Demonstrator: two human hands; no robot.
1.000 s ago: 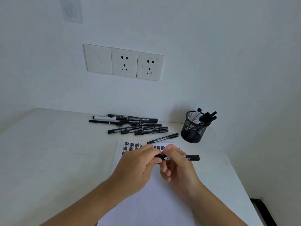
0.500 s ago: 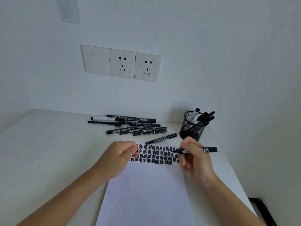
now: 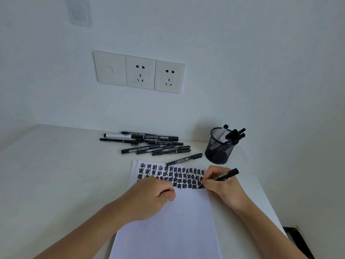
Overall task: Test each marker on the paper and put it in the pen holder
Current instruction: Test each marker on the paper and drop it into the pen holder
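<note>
My right hand (image 3: pixel 223 187) grips a black marker (image 3: pixel 225 176) like a pen, its tip touching the white paper (image 3: pixel 168 230) at the right end of the rows of black scribbles (image 3: pixel 179 177). My left hand (image 3: pixel 151 197) rests on the paper's left part with the fingers curled and the thumb pinched against the forefinger; the marker's cap stays hidden inside them. The black mesh pen holder (image 3: pixel 219 151) stands behind my right hand and has several markers in it. Several loose markers (image 3: pixel 155 144) lie in a pile behind the paper, and a single marker (image 3: pixel 183 159) lies at its top edge.
The white table (image 3: pixel 56 174) ends at the wall behind, which carries a row of sockets (image 3: pixel 139 71). The table's right edge (image 3: pixel 265 187) runs close beside my right hand, with dark floor below it.
My hands pulled apart from the marker. The left one drew back curled and settled on the paper. The right one turned the marker and brought its tip down onto the scribbles.
</note>
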